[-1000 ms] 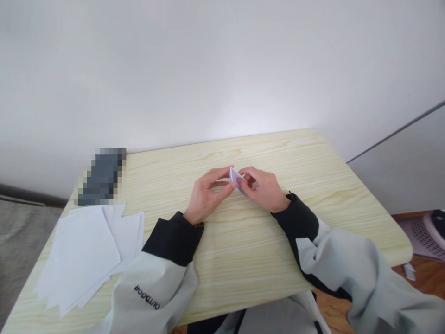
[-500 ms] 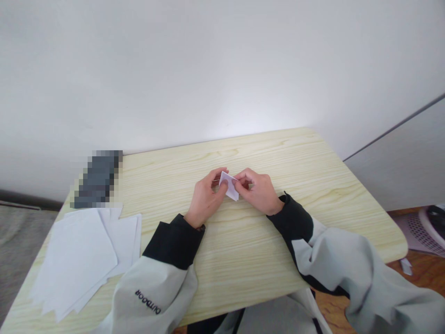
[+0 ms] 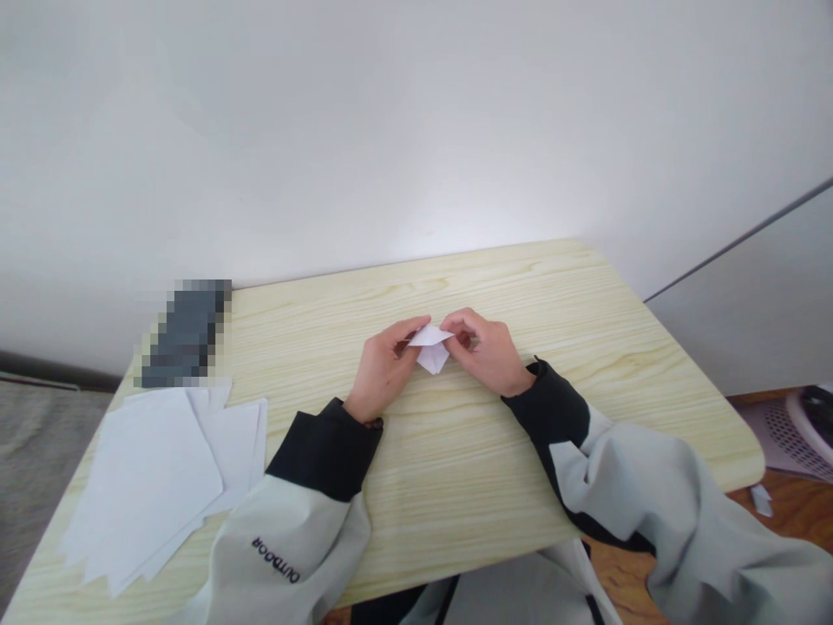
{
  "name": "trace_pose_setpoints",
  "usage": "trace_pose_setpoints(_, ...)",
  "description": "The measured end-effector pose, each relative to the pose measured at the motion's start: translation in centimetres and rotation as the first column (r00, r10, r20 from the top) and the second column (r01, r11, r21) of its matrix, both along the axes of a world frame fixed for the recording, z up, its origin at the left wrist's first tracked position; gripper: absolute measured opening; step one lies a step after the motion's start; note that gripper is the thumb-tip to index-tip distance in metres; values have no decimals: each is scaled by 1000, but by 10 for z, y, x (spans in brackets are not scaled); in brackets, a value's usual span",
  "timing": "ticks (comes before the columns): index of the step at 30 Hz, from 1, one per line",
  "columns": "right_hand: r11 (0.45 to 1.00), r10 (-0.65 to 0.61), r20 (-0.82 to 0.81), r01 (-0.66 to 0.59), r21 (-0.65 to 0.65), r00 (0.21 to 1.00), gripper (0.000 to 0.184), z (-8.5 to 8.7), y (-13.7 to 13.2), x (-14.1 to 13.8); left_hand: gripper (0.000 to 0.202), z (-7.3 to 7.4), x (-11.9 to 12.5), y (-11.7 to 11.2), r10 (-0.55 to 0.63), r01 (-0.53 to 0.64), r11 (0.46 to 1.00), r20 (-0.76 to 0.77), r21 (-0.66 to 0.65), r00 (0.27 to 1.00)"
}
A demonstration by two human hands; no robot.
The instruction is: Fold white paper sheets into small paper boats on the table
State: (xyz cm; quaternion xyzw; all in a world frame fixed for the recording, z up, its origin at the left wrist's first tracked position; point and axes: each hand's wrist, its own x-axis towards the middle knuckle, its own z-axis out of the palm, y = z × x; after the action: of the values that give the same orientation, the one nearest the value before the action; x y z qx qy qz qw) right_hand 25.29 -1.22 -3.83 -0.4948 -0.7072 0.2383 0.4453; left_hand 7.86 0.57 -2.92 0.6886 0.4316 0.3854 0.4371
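A small piece of folded white paper [image 3: 432, 347] is held between both hands over the middle of the table. One flap of it is spread across the top, and a pointed part hangs below. My left hand [image 3: 383, 365] pinches its left side, thumb in front and fingers behind. On the other side, my right hand [image 3: 485, 351] grips the right corner between thumb and curled fingers. Some fingertips are hidden behind the paper.
Loose white paper sheets [image 3: 149, 486] lie overlapping on the left of the wooden table [image 3: 455, 486]. Behind them is a dark, pixelated object [image 3: 186, 334]. A white wall [image 3: 416, 130] rises behind the table. A pale plastic basket [image 3: 790, 430] and a paper scrap [image 3: 761, 500] are on the floor at right.
The folded paper has gone from a flat, tilted piece to one with its upper flap opened out sideways. My right hand has shifted slightly, its thumb now at the right corner.
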Motion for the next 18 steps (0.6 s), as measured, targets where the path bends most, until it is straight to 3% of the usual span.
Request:
trace_pose_setpoints(5,998,35,-85,-30,61,996,7,0,2,3,42,2,-6,4,-61,123,969,275,-214,960)
trace_pose_setpoints(10,981,120,-54,-110,162,991,11,1,7,11,50,3,-8,6,-48,259,893,496,-367,867)
trace_pose_setpoints(18,929,209,108,-232,288,972,19,8,8,17,31,9,-6,5,111,225,833,550,-506,828)
